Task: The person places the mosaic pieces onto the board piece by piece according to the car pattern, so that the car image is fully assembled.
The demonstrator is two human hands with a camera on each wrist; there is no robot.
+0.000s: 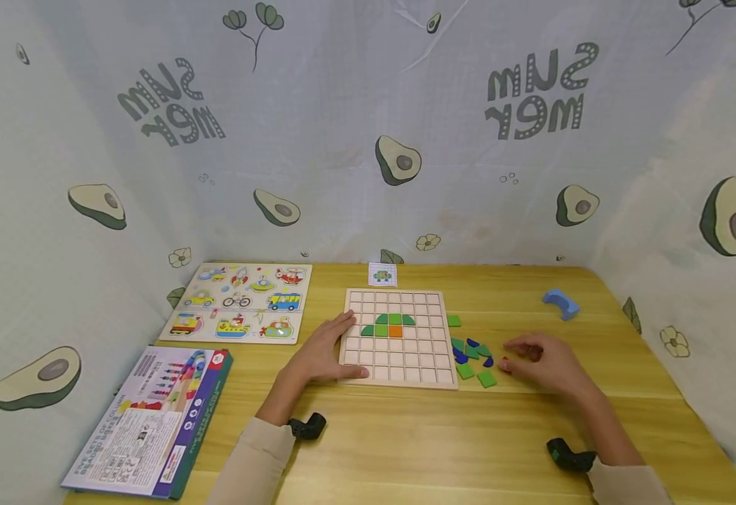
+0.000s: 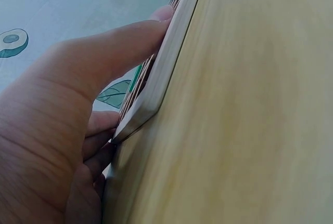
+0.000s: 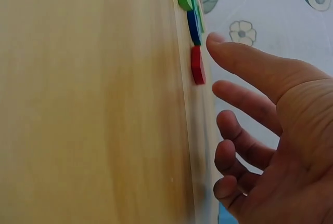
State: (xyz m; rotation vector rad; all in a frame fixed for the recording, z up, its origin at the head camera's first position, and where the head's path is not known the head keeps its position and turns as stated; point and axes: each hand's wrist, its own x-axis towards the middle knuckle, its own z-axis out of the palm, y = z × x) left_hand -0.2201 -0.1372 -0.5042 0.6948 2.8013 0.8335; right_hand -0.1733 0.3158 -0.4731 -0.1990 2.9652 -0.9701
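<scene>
A wooden grid board [image 1: 374, 375] lies on the table. My left hand [image 1: 318, 354] rests at its near left corner, thumb on the front edge and fingers straight along the left side. On the board are green square tiles [image 1: 381, 330], darker green curved tiles [image 1: 408, 320] and one orange square tile [image 1: 396, 331]. My right hand [image 1: 547, 361] hovers right of the board, thumb and fingers apart and holding nothing. A red tile [image 3: 197, 66] lies on the table close by its thumb tip. Loose blue tiles [image 1: 487, 362] and green tiles [image 1: 486, 379] are scattered between board and hand.
A small pattern card [image 1: 382, 274] lies behind the board. Back left is a vehicle puzzle board [image 1: 254, 330], with a flat toy box [image 1: 146, 421] in front of it. A blue arch block [image 1: 561, 304] sits back right. Printed curtains [image 1: 342, 140] enclose the table.
</scene>
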